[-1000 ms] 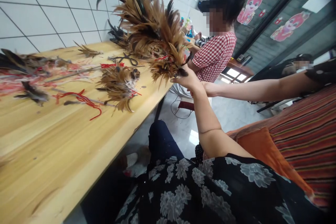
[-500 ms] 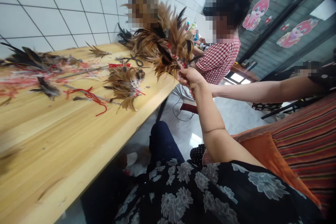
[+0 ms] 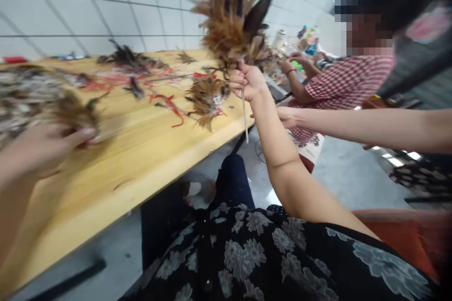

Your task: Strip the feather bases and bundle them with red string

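Observation:
My right hand (image 3: 249, 82) is closed round the thin stick of a feather duster (image 3: 228, 23), held upright over the table's far edge. Its brown and black feathers fan out above my fist, and the bare stick (image 3: 246, 122) hangs below. At the left, my left hand (image 3: 67, 143) is low over the table, blurred, with thumb and fingers closed on a tuft of brown feathers (image 3: 76, 110). Beside it lies a pile of grey and brown feathers (image 3: 28, 96). A smaller feather bundle (image 3: 206, 96) with red string (image 3: 171, 106) rests on the wood between my hands.
The wooden table (image 3: 141, 150) runs along a white tiled wall (image 3: 106, 4). Dark feathers (image 3: 129, 59) and red strands lie towards the back. A co-worker's hand (image 3: 287, 117) reaches in from the right, by my forearm. Another person in a checked shirt (image 3: 349, 80) sits beyond.
The view has turned left, and my left hand has come into sight with a feather tuft. The duster in my right hand has swung upright. The co-worker's hand has drawn back from it.

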The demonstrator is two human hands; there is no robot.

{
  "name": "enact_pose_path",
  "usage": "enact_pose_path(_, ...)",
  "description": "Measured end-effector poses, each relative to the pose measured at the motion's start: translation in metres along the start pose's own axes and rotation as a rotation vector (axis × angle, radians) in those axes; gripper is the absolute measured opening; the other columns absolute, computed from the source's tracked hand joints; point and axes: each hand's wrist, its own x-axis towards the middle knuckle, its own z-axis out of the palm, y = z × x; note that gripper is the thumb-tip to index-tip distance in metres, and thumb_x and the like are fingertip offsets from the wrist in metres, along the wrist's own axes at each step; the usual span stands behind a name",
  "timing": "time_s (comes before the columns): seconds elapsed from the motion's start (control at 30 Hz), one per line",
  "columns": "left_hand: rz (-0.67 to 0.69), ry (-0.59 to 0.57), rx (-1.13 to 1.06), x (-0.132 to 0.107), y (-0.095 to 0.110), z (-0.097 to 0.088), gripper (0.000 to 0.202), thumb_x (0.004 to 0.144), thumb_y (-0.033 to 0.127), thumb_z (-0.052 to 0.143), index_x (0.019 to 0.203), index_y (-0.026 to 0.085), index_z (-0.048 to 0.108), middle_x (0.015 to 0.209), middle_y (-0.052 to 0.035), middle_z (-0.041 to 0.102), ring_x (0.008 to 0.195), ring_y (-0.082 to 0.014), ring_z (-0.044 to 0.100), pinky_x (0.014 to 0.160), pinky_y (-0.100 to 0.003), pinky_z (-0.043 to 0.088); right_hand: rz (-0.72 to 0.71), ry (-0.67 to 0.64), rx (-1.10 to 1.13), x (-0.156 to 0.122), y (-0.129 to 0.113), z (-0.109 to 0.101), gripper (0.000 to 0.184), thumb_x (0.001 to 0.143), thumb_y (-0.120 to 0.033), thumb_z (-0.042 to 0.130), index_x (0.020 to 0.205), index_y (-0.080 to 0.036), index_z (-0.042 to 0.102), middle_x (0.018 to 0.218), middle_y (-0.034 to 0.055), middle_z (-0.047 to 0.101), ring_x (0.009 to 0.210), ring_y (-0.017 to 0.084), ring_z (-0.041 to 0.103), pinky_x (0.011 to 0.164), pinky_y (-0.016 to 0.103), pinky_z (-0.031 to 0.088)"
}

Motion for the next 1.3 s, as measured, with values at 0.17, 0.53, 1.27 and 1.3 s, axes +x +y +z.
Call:
enact_pose_path(0.17, -0.049, -0.002, 0.086, 0.007, 0.022, 0.01, 0.049, 0.126, 0.027, 0.061, 0.08, 0.014, 0.07, 0.061, 0.0097, 0.056, 0.082, -0.0162, 0.058, 0.073, -0.016, 0.032, 0.062, -0.33, 0.063, 0.041, 0.056, 0.047, 0.046, 0.132, -0.041, 0.057, 0.092, -0.027, 0.038, 0.069, -0.0138, 0.02, 0.054, 0.006, 0.014, 0.056, 0.013, 0.019)
enact_pose_path(0.53, -0.241, 0.102, -0.604, 0.05, 0.042, 0.007, 0.033, 0.119, 0.002, 0.071, 0.088, 0.012, 0.069, 0.062, 0.0112, 0.059, 0.066, -0.0088, 0.055, 0.074, -0.017, 0.047, 0.449, -0.228, 0.34, 0.059, 0.133, 0.096, 0.051, 0.137, -0.032, 0.028, 0.089, -0.025, 0.043, 0.063, -0.0141, 0.024, 0.047, 0.006, 0.018, 0.047, 0.013, 0.019)
enact_pose_path(1.27, -0.433, 0.109, -0.611, 0.076, 0.052, 0.008, 0.056, 0.125, -0.009, 0.065, 0.075, 0.016, 0.063, 0.058, 0.0009, 0.056, 0.065, -0.0125, 0.05, 0.073, -0.026, 0.045, 0.243, -0.324, 0.451, 0.09, 0.145, 0.071, 0.055, 0.132, -0.065, 0.052, 0.092, -0.027, 0.044, 0.068, -0.0133, 0.018, 0.051, 0.007, 0.016, 0.053, 0.019, 0.014)
enact_pose_path(1.3, -0.467, 0.14, -0.588, 0.073, 0.043, 0.003, 0.055, 0.125, -0.008, 0.065, 0.075, 0.016, 0.062, 0.058, 0.0012, 0.056, 0.066, -0.0128, 0.051, 0.076, -0.026, 0.046, 0.239, -0.339, 0.451, 0.09, 0.146, 0.072, 0.056, 0.132, -0.065, 0.051, 0.091, -0.027, 0.044, 0.068, -0.0133, 0.018, 0.051, 0.007, 0.016, 0.053, 0.019, 0.014)
